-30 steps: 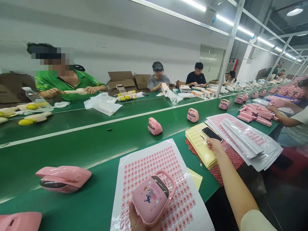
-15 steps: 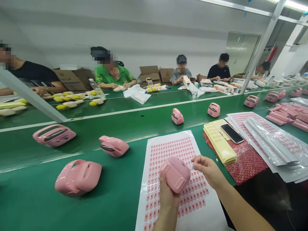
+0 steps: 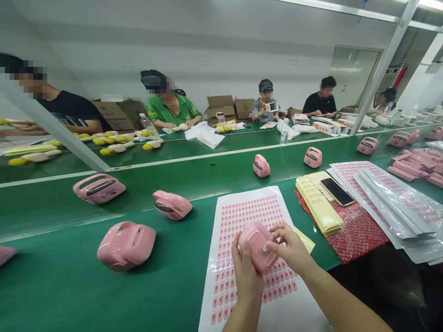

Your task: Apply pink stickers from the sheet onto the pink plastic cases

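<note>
My left hand [image 3: 247, 272] is closed round a pink rounded plastic device [image 3: 261, 251], held above a white sheet of small pink oval stickers [image 3: 251, 207]. The side turned up shows a raised rectangular outline. My right hand [image 3: 289, 246] is at the device's right side, finger and thumb pinched at its edge. A tiny whitish spot shows at the thumb tip; whether it is a loose piece or the nail I cannot tell. Left of the sheet, similar pink devices with carry handles [image 3: 126, 246] stand on the green table.
More pink devices [image 3: 98, 189] stand along the green belt [image 3: 207, 177]. To the right are yellow sheets [image 3: 318, 205], a phone [image 3: 337, 191], red bubble wrap [image 3: 360, 235], plastic-wrapped sticker sheets [image 3: 391, 198] and pink parts [image 3: 415, 166]. Several co-workers sit across the belt. A slanted metal post [image 3: 69, 124] stands at left.
My right hand has come in against the device, which has turned slightly in my left hand. A yellow sheet now shows beside my right hand. The view has shifted left.
</note>
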The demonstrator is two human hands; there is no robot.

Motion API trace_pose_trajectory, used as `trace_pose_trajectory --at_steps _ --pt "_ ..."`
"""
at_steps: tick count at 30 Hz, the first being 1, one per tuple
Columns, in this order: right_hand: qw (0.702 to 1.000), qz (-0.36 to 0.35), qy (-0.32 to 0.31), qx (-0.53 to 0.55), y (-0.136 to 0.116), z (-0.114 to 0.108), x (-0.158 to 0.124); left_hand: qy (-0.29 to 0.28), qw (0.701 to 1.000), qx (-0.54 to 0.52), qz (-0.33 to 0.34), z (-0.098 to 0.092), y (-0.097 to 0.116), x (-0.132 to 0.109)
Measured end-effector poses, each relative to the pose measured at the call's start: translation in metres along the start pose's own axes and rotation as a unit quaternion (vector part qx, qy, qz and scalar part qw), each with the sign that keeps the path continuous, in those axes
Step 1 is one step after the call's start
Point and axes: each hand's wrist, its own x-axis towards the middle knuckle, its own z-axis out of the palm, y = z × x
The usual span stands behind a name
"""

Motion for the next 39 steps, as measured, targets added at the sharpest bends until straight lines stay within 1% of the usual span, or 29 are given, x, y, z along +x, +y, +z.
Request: trace_pose_trajectory --at_steps 2,3,5,7,9,10,11,12,13,14,15,17,18,19,21,22,25,27,28,29,30,31,32,33,34,35,36,39 --pt "0.999 -0.022 0.016 -0.021 0.002 0.002 -0.001 0.004 1.0 -0.003 0.001 -0.001 -0.001 0.0" --pt "0.998 -0.048 0.035 -0.037 0.004 0.005 -0.003 0.008 1.0 -0.005 0.001 -0.001 -0.001 -0.001" --pt "0.987 -0.12 0.081 -0.076 0.007 0.011 -0.009 0.016 1.0 -0.006 0.0 0.0 -0.002 -0.002" --pt "0.972 -0.186 0.103 -0.102 0.008 0.015 -0.016 0.013 1.0 -0.007 -0.003 0.002 -0.001 -0.002" --pt "0.964 -0.222 0.101 -0.104 0.006 0.01 -0.017 0.01 1.0 -0.015 -0.016 0.004 0.0 -0.001" --pt "0.962 -0.229 0.107 -0.105 0.004 0.002 -0.014 0.012 0.999 -0.023 -0.032 0.003 0.002 0.0" --pt "0.96 -0.225 0.126 -0.112 0.002 -0.009 -0.008 0.019 0.998 -0.035 -0.054 0.002 0.004 0.002" --pt "0.956 -0.208 0.162 -0.126 0.001 -0.024 0.001 0.033 0.995 -0.047 -0.08 -0.002 0.005 0.004" --pt "0.951 -0.175 0.209 -0.145 0.001 -0.042 0.012 0.042 0.992 -0.06 -0.106 -0.008 0.007 0.007" --pt "0.943 -0.109 0.263 -0.172 0.003 -0.063 0.024 0.044 0.988 -0.074 -0.126 -0.016 0.007 0.011" --pt "0.926 -0.034 0.318 -0.199 0.007 -0.084 0.037 0.038 0.986 -0.089 -0.138 -0.026 0.007 0.015" --pt "0.906 0.027 0.361 -0.218 0.021 -0.121 0.06 -0.04 0.982 -0.129 -0.133 -0.048 0.005 0.024" --pt "0.899 0.049 0.37 -0.228 0.029 -0.135 0.069 -0.083 0.978 -0.151 -0.115 -0.06 0.004 0.028" --pt "0.894 0.065 0.374 -0.238 0.037 -0.145 0.076 -0.134 0.97 -0.169 -0.114 -0.07 0.002 0.031" --pt "0.886 0.087 0.375 -0.259 0.051 -0.155 0.085 -0.194 0.954 -0.203 -0.106 -0.084 0.001 0.034" --pt "0.883 0.092 0.373 -0.271 0.055 -0.156 0.087 -0.207 0.949 -0.215 -0.103 -0.088 0.001 0.035" --pt "0.875 0.084 0.365 -0.306 0.058 -0.147 0.083 -0.193 0.95 -0.228 -0.087 -0.091 0.005 0.033" --pt "0.872 0.066 0.359 -0.325 0.056 -0.134 0.07 -0.176 0.953 -0.227 -0.092 -0.091 0.007 0.032" --pt "0.879 0.048 0.339 -0.332 0.056 -0.125 0.06 -0.169 0.954 -0.227 -0.097 -0.091 0.008 0.032" --pt "0.893 0.022 0.301 -0.334 0.057 -0.115 0.047 -0.164 0.955 -0.225 -0.104 -0.091 0.007 0.031" --pt "0.911 -0.008 0.246 -0.332 0.059 -0.104 0.032 -0.159 0.956 -0.22 -0.11 -0.092 0.007 0.031" --pt "0.937 -0.069 0.13 -0.318 0.062 -0.093 0.015 -0.156 0.958 -0.212 -0.115 -0.093 0.006 0.031" --pt "0.948 -0.12 0.02 -0.294 0.066 -0.082 -0.002 -0.151 0.96 -0.204 -0.115 -0.093 0.005 0.031" --pt "0.948 -0.141 -0.073 -0.275 0.071 -0.072 -0.019 -0.144 0.963 -0.198 -0.112 -0.093 0.005 0.031" --pt "0.945 -0.152 -0.122 -0.264 0.076 -0.063 -0.034 -0.137 0.966 -0.192 -0.108 -0.093 0.004 0.031" --pt "0.943 -0.158 -0.135 -0.262 0.081 -0.056 -0.047 -0.131 0.968 -0.19 -0.103 -0.092 0.004 0.031" --pt "0.941 -0.162 -0.135 -0.265 0.086 -0.051 -0.056 -0.127 0.969 -0.188 -0.1 -0.091 0.005 0.03" --pt "0.939 -0.179 -0.103 -0.276 0.097 -0.043 -0.068 -0.14 0.967 -0.185 -0.106 -0.089 0.005 0.029"
